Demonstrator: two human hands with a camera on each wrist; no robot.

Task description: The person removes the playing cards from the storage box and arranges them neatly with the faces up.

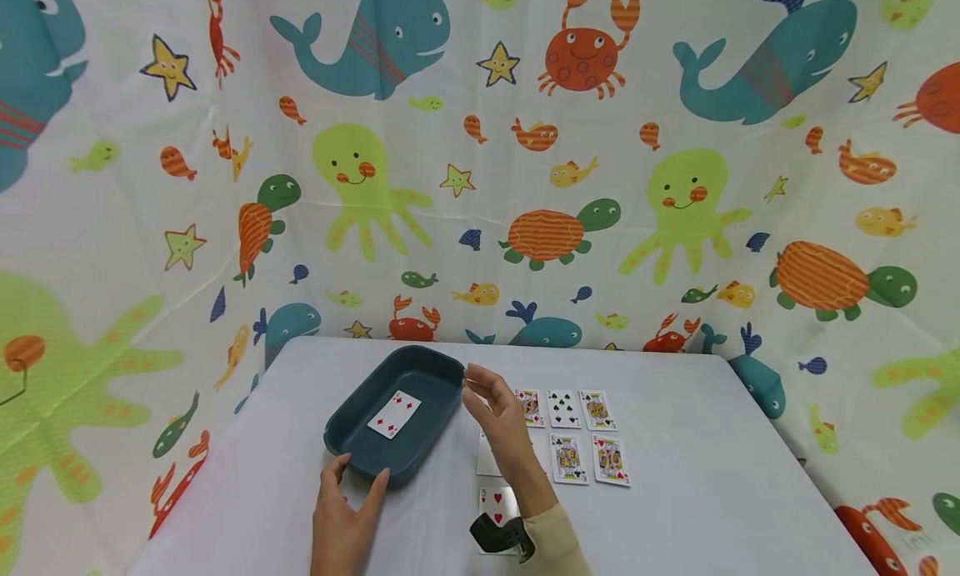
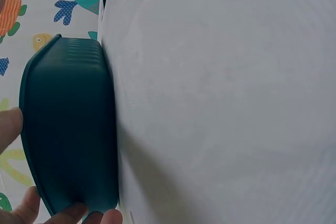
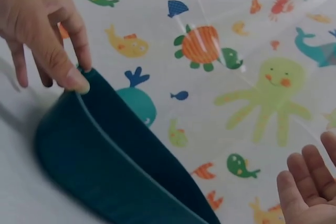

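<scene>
A dark teal tray (image 1: 431, 443) sits on the table with a playing card of red diamonds (image 1: 394, 414) lying inside. My right hand (image 1: 497, 413) pinches the rim at its far right corner; the right wrist view shows the thumb on the rim. At the near end, my left hand (image 1: 345, 513) has thumb and fingers spread about the corner. Seen from the left wrist, the thumb (image 2: 9, 127) is right at the rim and fingertips (image 2: 76, 211) lie against the outer wall. The right wrist view shows the left hand's fingers loosely straight.
Right of the tray, face-up playing cards (image 1: 569, 458) lie in rows, partly covered by the right hand. Nearer me a hearts card (image 1: 495, 499) lies beneath the right wrist. A sea-animal curtain (image 1: 480, 159) rises behind the white table (image 1: 697, 493).
</scene>
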